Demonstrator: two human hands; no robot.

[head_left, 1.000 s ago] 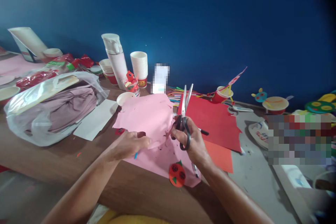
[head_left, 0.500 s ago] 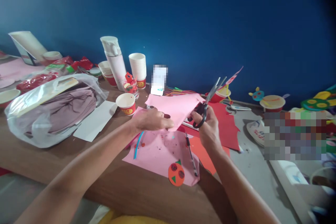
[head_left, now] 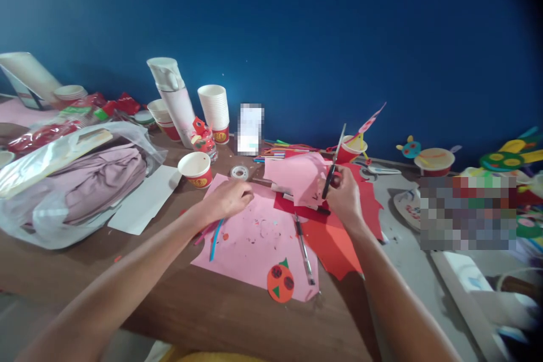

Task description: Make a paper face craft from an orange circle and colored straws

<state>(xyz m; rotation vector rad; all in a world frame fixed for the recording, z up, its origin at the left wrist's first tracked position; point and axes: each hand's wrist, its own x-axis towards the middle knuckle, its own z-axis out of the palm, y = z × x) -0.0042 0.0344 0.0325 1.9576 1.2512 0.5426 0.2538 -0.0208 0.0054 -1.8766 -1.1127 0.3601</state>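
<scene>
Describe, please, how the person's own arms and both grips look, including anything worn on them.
The left forearm and right forearm are slender and bare; no sleeve, watch, bracelet or marking shows. The left grip and right grip are human hands without gloves. Their fingers are too hidden or blurred to judge rings.

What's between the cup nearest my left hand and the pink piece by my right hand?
In the head view, a tape roll lies between the cup and the pink piece.
</scene>
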